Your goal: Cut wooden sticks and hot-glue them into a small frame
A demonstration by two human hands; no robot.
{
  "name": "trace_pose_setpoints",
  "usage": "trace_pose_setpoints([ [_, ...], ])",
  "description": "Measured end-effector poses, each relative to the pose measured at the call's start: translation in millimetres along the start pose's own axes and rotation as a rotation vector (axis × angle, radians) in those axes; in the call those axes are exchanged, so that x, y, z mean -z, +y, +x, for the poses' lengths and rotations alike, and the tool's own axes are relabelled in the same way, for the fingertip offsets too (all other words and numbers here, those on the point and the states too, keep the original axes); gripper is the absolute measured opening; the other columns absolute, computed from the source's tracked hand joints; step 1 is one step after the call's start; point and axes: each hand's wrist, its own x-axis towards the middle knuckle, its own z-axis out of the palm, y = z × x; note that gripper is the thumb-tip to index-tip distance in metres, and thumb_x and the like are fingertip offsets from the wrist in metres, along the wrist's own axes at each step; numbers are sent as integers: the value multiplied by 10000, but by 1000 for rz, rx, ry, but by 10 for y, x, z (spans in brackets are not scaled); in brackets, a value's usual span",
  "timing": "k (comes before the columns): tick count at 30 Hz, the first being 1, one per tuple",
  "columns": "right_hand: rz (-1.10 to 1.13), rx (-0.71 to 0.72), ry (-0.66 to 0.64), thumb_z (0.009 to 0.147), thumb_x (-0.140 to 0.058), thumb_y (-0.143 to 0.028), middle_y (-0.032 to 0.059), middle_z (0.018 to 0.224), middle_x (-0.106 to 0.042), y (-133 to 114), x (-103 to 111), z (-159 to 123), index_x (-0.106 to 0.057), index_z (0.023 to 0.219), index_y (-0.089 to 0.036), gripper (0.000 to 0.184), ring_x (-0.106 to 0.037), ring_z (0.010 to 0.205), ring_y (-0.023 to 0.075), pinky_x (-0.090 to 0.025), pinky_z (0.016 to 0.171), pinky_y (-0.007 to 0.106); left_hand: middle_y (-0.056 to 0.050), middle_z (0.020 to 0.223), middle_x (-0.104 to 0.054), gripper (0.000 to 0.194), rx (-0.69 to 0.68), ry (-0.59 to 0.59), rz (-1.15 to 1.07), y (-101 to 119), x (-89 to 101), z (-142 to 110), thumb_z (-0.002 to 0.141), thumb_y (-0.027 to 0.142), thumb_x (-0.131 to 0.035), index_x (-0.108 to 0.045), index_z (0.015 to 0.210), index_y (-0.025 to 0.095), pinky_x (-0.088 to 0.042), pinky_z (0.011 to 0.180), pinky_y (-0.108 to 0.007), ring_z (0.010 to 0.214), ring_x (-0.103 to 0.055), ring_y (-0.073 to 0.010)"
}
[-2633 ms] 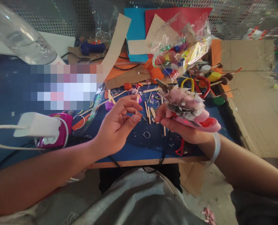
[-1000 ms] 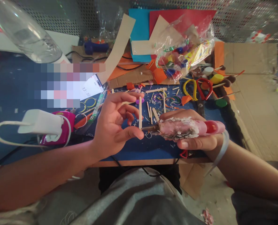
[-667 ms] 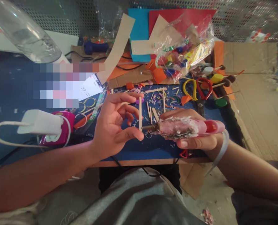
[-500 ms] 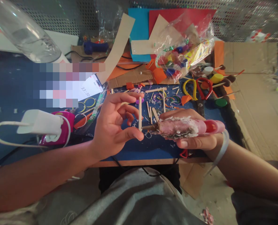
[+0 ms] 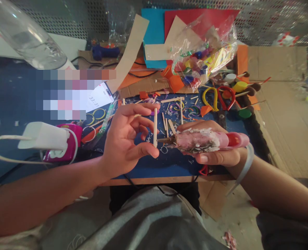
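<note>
My left hand (image 5: 129,137) pinches a short pale wooden stick (image 5: 155,125) upright between thumb and forefinger, above the blue table top (image 5: 18,104). My right hand (image 5: 212,154) is wrapped round a pink glue gun (image 5: 208,140) crusted with dried glue. The gun lies level, and its dark nozzle (image 5: 165,140) touches the lower part of the stick. A pale band hangs at my right wrist (image 5: 244,166).
Several loose sticks (image 5: 169,123) and coloured scraps lie on the blue board behind my hands. A clear bag of coloured parts (image 5: 203,57), yellow and red scissors (image 5: 219,95), a phone (image 5: 99,99), a white charger on a pink device (image 5: 52,140) and a clear bottle (image 5: 26,34) surround them. Cardboard (image 5: 279,86) lies right.
Since 2.6 s ago my right hand has turned the glue gun level and brought its nozzle to the stick, which my left hand raised upright. In the last second hardly anything has moved.
</note>
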Motion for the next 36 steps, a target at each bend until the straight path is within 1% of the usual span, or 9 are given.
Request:
trace_pose_setpoints([
  [2, 33, 79, -125, 1107, -645, -544, 37, 887, -822, 5, 7, 33, -874, 1157, -316, 327, -815, 901, 208, -677, 919, 352, -66, 1528, -673, 689, 3, -9, 6, 5, 0, -2, 788, 712, -946, -612, 1300, 394, -576, 669, -418, 897, -782, -238],
  [3, 44, 106, -162, 1128, -618, -506, 37, 901, -825, 8, 10, 48, -863, 1194, -311, 320, -816, 913, 208, -674, 940, 360, -67, 1528, -672, 681, 3, -13, 5, 7, 0, -2, 795, 705, -945, -612, 1302, 394, -576, 673, -420, 901, -782, -239],
  [8, 66, 155, -182, 1124, -624, -433, 33, 857, -813, 40, 19, 78, -828, 1217, -283, 270, -816, 932, 222, -678, 982, 380, -67, 1513, -687, 672, -14, -9, -18, -7, 6, 2, 784, 677, -969, -640, 1298, 393, -591, 674, -427, 876, -774, -232],
  [12, 45, 153, -204, 1086, -685, -381, 13, 813, -775, 46, 33, 82, -822, 1181, -274, 198, -797, 869, 200, -675, 929, 342, -72, 1523, -684, 704, -13, -14, 4, -14, 4, -2, 779, 712, -954, -617, 1312, 399, -585, 664, -418, 893, -785, -237],
  [17, 14, 157, -197, 1037, -739, -295, 0, 819, -786, 25, 36, 90, -828, 1117, -277, 121, -783, 837, 188, -669, 925, 335, -64, 1508, -688, 670, -17, -4, -25, -11, -6, 2, 795, 676, -958, -643, 1317, 396, -576, 669, -405, 877, -774, -218],
  [20, 44, 145, -179, 1073, -719, -325, -1, 844, -782, 26, 7, 75, -814, 1104, -271, 114, -799, 926, 189, -668, 960, 319, -72, 1504, -698, 702, -54, -18, -40, -62, 14, 18, 777, 657, -982, -653, 1337, 391, -589, 652, -390, 862, -780, -216],
  [24, 65, 151, -161, 1161, -606, -428, -4, 877, -762, 40, -23, 43, -776, 1161, -252, 245, -797, 1079, 172, -646, 1027, 280, -94, 1500, -703, 787, -124, -45, -87, -140, 47, 32, 719, 589, -1043, -673, 1379, 375, -586, 617, -373, 853, -789, -225],
  [30, 14, 168, -168, 1164, -604, -435, -21, 847, -721, 48, 2, 22, -741, 1066, -225, 269, -746, 941, 141, -613, 1038, 260, -100, 1506, -707, 796, -130, -45, -94, -143, 42, 23, 716, 569, -1049, -680, 1394, 373, -591, 620, -376, 859, -790, -230],
  [36, -13, 159, -169, 1164, -593, -459, -26, 829, -706, 63, 23, 12, -730, 1059, -226, 290, -693, 825, 132, -615, 1015, 263, -106, 1523, -693, 793, -143, -66, -75, -126, 56, 27, 738, 579, -1034, -666, 1408, 367, -602, 632, -387, 861, -783, -228],
])
